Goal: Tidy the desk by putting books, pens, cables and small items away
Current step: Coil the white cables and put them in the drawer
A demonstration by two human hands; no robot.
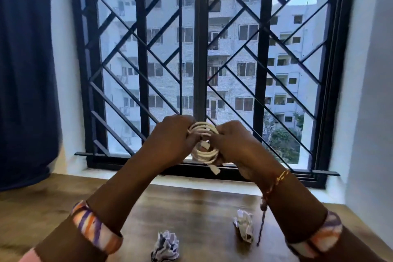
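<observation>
Two crumpled papers (165,245) on wooden desk (191,208) under barred window (200,59); left hand (170,136), right hand (231,142) gripping coiled cable (205,144).

A white cable (204,144) is wound into a tight coil of several loops and is held upright in the air between the two hands. Its left side is gripped by the left hand (174,138), its right side by the right hand (232,144). One plug end is seen inside the ring, between the fingers of both hands; the other plug end juts down from the coil's bottom, just below the right hand.
</observation>
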